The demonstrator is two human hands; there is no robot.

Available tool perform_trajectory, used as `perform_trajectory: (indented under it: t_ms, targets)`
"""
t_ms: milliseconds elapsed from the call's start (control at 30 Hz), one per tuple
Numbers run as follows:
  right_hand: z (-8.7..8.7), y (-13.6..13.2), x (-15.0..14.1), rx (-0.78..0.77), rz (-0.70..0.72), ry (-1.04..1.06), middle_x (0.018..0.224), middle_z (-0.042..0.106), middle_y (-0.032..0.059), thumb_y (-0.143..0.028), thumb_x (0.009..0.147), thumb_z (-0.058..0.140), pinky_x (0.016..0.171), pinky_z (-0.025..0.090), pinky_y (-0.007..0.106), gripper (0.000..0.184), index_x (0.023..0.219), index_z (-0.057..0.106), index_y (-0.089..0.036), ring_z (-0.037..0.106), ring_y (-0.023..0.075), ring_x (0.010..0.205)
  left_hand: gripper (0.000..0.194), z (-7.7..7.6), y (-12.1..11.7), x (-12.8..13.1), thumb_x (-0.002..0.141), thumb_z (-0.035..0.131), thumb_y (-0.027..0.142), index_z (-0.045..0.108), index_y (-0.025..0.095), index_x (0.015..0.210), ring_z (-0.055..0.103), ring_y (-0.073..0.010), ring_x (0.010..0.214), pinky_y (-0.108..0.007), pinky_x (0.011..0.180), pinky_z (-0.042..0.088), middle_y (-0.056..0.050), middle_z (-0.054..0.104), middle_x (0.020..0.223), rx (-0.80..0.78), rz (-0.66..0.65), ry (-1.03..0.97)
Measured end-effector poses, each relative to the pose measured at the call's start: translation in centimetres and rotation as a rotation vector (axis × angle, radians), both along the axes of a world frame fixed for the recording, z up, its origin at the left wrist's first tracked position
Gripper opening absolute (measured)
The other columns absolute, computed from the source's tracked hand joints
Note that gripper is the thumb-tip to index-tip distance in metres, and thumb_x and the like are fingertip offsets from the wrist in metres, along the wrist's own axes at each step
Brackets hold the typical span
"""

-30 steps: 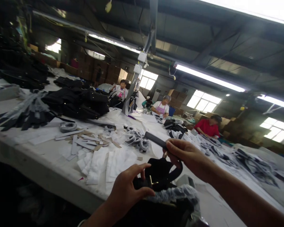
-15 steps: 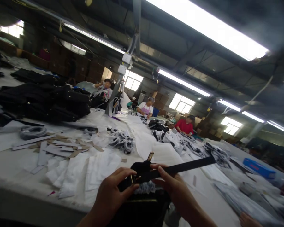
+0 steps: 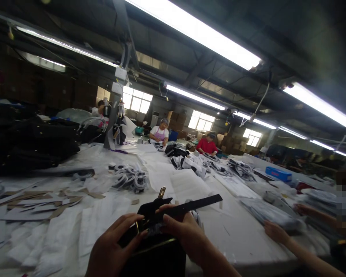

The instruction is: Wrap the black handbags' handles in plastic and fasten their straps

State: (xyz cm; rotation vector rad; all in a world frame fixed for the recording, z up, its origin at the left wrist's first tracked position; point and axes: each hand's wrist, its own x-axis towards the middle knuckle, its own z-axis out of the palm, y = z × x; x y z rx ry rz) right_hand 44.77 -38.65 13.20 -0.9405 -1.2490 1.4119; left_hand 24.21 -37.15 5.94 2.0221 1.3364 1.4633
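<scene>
We pinch a gold buckle (image 3: 137, 227) between the thumb and fingertips of our left hand (image 3: 112, 242); our right hand (image 3: 186, 231) is closed around a black strap (image 3: 204, 203), its free end pointing right. The black bag (image 3: 158, 257) lies below both hands. Beyond, on the white-covered surface (image 3: 230, 234), we note coiled grey strips (image 3: 132, 179) and, further right, a blue box (image 3: 278, 174).
</scene>
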Motion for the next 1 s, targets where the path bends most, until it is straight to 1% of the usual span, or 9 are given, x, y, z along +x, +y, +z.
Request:
perform_trajectory:
  t_ms: [100, 233, 333, 433, 567, 700, 867, 933, 1000]
  targets:
    - [-0.3, 0.2, -0.3, -0.032, -0.003, 0.082, 0.102, 0.073, 0.0082, -0.041, 0.078, 0.077, 0.084, 0.054, 0.037, 0.036, 0.103, 0.070, -0.016, 0.068, 0.0262, 0.098, 0.027, 0.1, -0.2, -0.2, 0.080, 0.069, 0.046, 0.070, 0.033, 0.104, 0.071, -0.0231, 0.101, -0.026, 0.085, 0.057, 0.002, 0.074, 0.109, 0.009, 0.004, 0.004]
    - [-0.3, 1.0, 0.4, -0.028, -0.171, 0.258, 0.100, 0.075, 0.0092, -0.041, 0.078, 0.078, 0.080, 0.055, 0.032, 0.034, 0.101, 0.070, -0.016, 0.070, 0.0237, 0.095, 0.024, 0.4, -0.3, -0.3, 0.081, 0.069, 0.043, 0.070, 0.032, 0.102, 0.071, -0.0230, 0.100, -0.027, 0.087, 0.056, 0.002, 0.075, 0.107, -0.024, 0.027, -0.020]
    - [-0.2, 1.5, 0.8, -0.040, -0.260, 0.368, 0.101, 0.076, 0.0066, -0.038, 0.077, 0.079, 0.084, 0.054, 0.031, 0.028, 0.096, 0.071, -0.019, 0.069, 0.0227, 0.099, 0.023, 0.6, -0.2, 0.0, 0.081, 0.069, 0.041, 0.070, 0.032, 0.103, 0.070, -0.0225, 0.101, -0.027, 0.088, 0.055, 0.002, 0.075, 0.107, -0.044, 0.011, -0.036]
    - [-0.5, 1.4, 0.4, -0.094, -0.264, 0.427, 0.101, 0.075, 0.0028, -0.036, 0.076, 0.080, 0.088, 0.053, 0.031, 0.024, 0.093, 0.072, -0.021, 0.066, 0.0226, 0.105, 0.022, 0.7, 0.0, 0.5, 0.082, 0.069, 0.040, 0.070, 0.032, 0.103, 0.070, -0.0229, 0.102, -0.028, 0.088, 0.055, 0.001, 0.075, 0.108, -0.036, -0.005, -0.056]
    - [-1.5, 0.9, -1.0, -0.118, -0.150, 0.369, 0.104, 0.073, 0.0036, -0.035, 0.075, 0.080, 0.089, 0.052, 0.032, 0.026, 0.096, 0.073, -0.021, 0.065, 0.0241, 0.105, 0.022, 0.5, 0.3, 0.8, 0.082, 0.068, 0.040, 0.069, 0.032, 0.103, 0.070, -0.0227, 0.102, -0.027, 0.088, 0.056, 0.001, 0.074, 0.108, -0.034, -0.022, -0.038]
    - [-2.3, 0.4, -2.1, -0.102, -0.051, 0.267, 0.095, 0.074, 0.0049, -0.035, 0.074, 0.081, 0.085, 0.052, 0.034, 0.028, 0.097, 0.072, -0.019, 0.068, 0.0256, 0.096, 0.024, -0.1, 0.5, 0.6, 0.082, 0.069, 0.041, 0.068, 0.033, 0.105, 0.070, -0.0211, 0.101, -0.025, 0.088, 0.056, 0.002, 0.074, 0.107, -0.014, -0.022, 0.010]
    - [-2.5, 0.5, -2.1, -0.067, -0.099, 0.240, 0.098, 0.074, 0.0083, -0.038, 0.078, 0.078, 0.087, 0.053, 0.035, 0.032, 0.100, 0.072, -0.016, 0.069, 0.0262, 0.095, 0.027, -0.9, 0.6, 0.2, 0.081, 0.071, 0.040, 0.067, 0.035, 0.107, 0.071, -0.0199, 0.100, -0.023, 0.087, 0.057, 0.004, 0.074, 0.107, 0.051, 0.000, 0.058]
    - [-2.6, 0.6, -1.8, -0.084, -0.140, 0.253, 0.101, 0.074, 0.0099, -0.040, 0.080, 0.076, 0.084, 0.054, 0.035, 0.033, 0.101, 0.072, -0.015, 0.070, 0.0257, 0.094, 0.027, -1.1, 0.6, 0.1, 0.081, 0.071, 0.038, 0.067, 0.035, 0.107, 0.072, -0.0189, 0.098, -0.022, 0.085, 0.057, 0.004, 0.075, 0.106, 0.082, -0.005, 0.065]
    - [-2.7, 0.5, -1.6, -0.115, -0.200, 0.270, 0.104, 0.074, 0.0111, -0.041, 0.080, 0.076, 0.079, 0.056, 0.032, 0.036, 0.104, 0.070, -0.014, 0.070, 0.0247, 0.093, 0.028, -1.1, 0.6, 0.1, 0.081, 0.072, 0.036, 0.066, 0.034, 0.109, 0.072, -0.0181, 0.098, -0.022, 0.085, 0.057, 0.004, 0.074, 0.106, 0.107, -0.017, 0.064]
